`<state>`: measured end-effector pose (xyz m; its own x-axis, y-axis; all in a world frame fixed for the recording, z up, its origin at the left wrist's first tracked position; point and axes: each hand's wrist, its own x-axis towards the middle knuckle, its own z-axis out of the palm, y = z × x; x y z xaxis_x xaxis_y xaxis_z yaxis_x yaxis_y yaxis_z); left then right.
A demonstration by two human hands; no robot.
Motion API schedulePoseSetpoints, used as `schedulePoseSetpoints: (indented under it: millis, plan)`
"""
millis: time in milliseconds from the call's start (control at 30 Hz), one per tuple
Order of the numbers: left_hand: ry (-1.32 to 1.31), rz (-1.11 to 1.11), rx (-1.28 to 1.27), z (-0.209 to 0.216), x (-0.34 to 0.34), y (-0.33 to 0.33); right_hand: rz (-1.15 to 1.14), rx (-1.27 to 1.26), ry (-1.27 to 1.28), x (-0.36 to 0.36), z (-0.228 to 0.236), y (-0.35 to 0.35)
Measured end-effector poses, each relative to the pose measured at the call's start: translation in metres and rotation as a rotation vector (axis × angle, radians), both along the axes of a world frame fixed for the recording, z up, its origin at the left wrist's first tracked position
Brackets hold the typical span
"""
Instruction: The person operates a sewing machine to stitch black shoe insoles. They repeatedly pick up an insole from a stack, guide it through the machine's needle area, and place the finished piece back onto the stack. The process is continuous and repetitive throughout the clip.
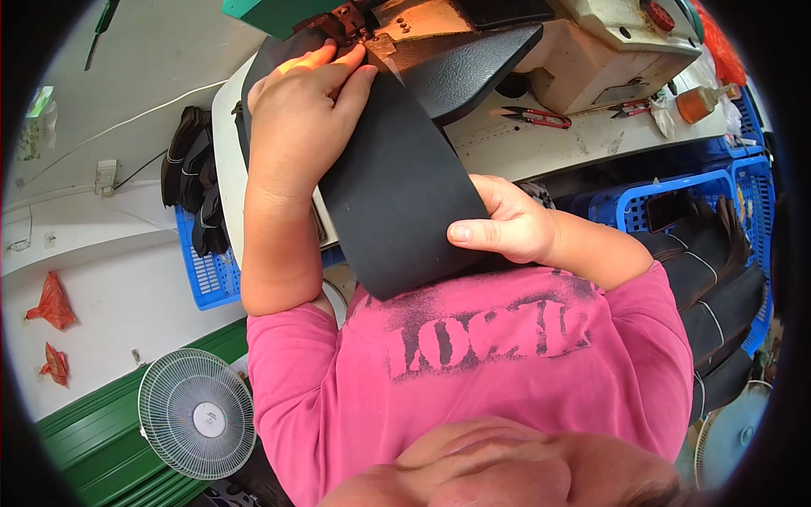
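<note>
A long black leather-like panel (393,194) runs from the sewing machine's foot (345,27) down toward my chest. My left hand (311,106) lies on its far part, fingers stretched out and fingertips close beside the foot. Lower down, my right hand (507,226) grips the panel's right edge, thumb on top and the other fingers hidden underneath. A textured black flap (469,72) rises at the right of the foot; I cannot tell whether it joins the panel.
Red-handled thread snips (538,117) lie on the white machine table (562,148), near a small amber bottle (701,103). A blue basket (629,203) with bundled black pieces (718,296) stands at right, another blue basket (207,270) at left. A fan (198,414) is at lower left.
</note>
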<state>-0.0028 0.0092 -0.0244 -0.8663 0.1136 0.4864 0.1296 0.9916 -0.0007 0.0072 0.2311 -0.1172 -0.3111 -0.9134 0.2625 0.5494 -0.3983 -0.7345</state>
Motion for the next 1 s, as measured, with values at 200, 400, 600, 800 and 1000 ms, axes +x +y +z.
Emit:
schedulePoseSetpoints:
  millis: [200,400,600,800,1000]
  plan:
    - [-0.034,0.026,0.01,-0.001,-0.002,-0.004,0.039,0.02,-0.118,-0.002,0.001,0.002]
    - [-0.091,0.051,0.058,0.003,0.001,-0.002,-0.08,0.065,-0.107,-0.002,-0.001,-0.002]
    - [-0.111,0.082,0.065,0.008,0.013,0.006,-0.067,0.126,-0.062,-0.013,-0.002,-0.006]
    - [-0.168,0.067,0.062,0.015,0.025,0.023,-0.128,0.132,-0.04,-0.022,0.003,-0.024]
    - [-0.246,0.071,0.046,0.014,0.027,0.014,-0.125,0.098,-0.014,-0.027,0.007,-0.032]
